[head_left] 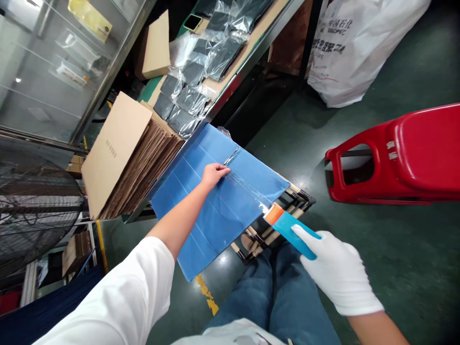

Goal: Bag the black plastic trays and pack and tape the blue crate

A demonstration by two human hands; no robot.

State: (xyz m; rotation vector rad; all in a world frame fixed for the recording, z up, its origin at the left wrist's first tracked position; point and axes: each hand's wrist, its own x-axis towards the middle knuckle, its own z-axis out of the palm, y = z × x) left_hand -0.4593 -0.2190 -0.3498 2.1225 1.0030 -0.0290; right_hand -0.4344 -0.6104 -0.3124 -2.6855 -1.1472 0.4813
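A blue board point(215, 211) lies on a frame of pale rods, with clear film along part of its surface. My bare left hand point(214, 173) is over the board's upper middle, its fingertips pinching the end of the clear film. In a white glove, my right hand point(332, 263) grips a teal-handled tool point(296, 235) with an orange head. The tool's tip rests at the board's right edge, where the clear film point(247, 184) reaches it.
Beside the board on the left stands a stack of cardboard point(118, 153). Dark items in clear bags point(194, 72) cover the bench above. A red stool point(402, 158) and a white sack point(359, 48) are on the right. A fan guard point(36, 201) is at far left.
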